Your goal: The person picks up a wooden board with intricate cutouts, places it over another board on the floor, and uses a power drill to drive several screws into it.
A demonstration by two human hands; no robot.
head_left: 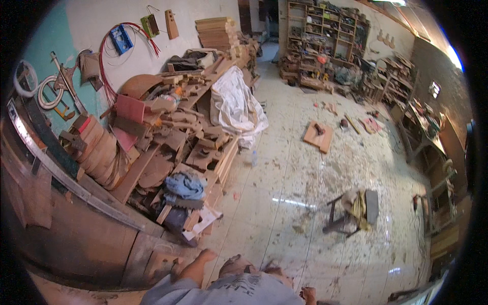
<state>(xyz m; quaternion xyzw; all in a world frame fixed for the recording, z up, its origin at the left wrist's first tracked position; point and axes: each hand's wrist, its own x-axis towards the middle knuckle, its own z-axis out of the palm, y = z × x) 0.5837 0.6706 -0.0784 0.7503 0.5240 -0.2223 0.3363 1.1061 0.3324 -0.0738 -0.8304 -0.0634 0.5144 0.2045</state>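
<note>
My left hand (206, 254) is held out low beside my body, fingers loosely extended, with nothing visible in it. It is nearest to the front end of the wood pile, where a hand saw (186, 203) lies beside a crumpled blue cloth (185, 186). A pale board piece (203, 222) rests just below the saw. On the other side of my body, my right hand (308, 293) hangs close to the lower edge above the tiled floor. Its fingers are too small and partly turned away to read, and no object shows in it.
Wood offcuts and boards fill the left side, with a white sheet (235, 104) draped at their far end. A small stool (371, 207) with a yellow cloth stands on the dusty floor to the right. Farther off lie a wooden board (318, 136) and scattered tools. Shelves (325, 33) stand behind.
</note>
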